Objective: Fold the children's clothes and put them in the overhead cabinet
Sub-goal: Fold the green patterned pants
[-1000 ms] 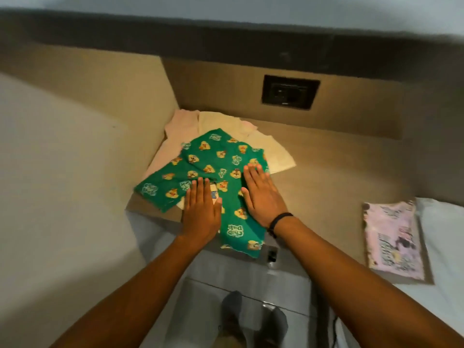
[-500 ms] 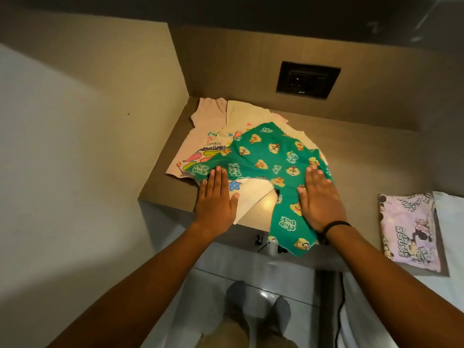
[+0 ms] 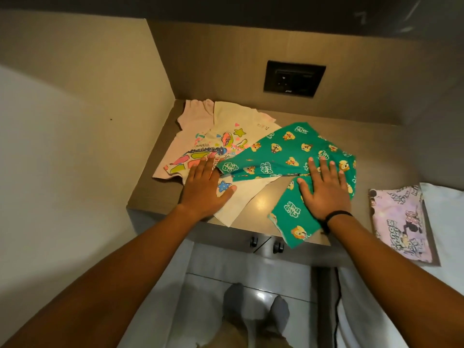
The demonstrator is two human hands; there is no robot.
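Green printed children's trousers point(image 3: 291, 151) lie spread across a wooden ledge point(image 3: 150, 192), one leg hanging over its front edge. My right hand point(image 3: 324, 189) presses flat on them, fingers apart. Under and left of the trousers lie a cream T-shirt point(image 3: 241, 121) with a colourful print and a pink T-shirt point(image 3: 193, 116). My left hand point(image 3: 203, 187) rests flat on the cream T-shirt's lower edge, beside the tip of the green trouser leg. Neither hand grips anything.
A black wall socket point(image 3: 293, 79) sits on the back panel above the ledge. A folded lilac cartoon-print garment point(image 3: 401, 222) lies at the right on a white surface point(image 3: 447, 209). A wall closes the left side. My socked feet point(image 3: 256, 310) stand on the tiled floor below.
Both hands slid apart, dragging the green trousers to the right and uncovering the cream and pink T-shirts beneath. The view tilted down slightly.
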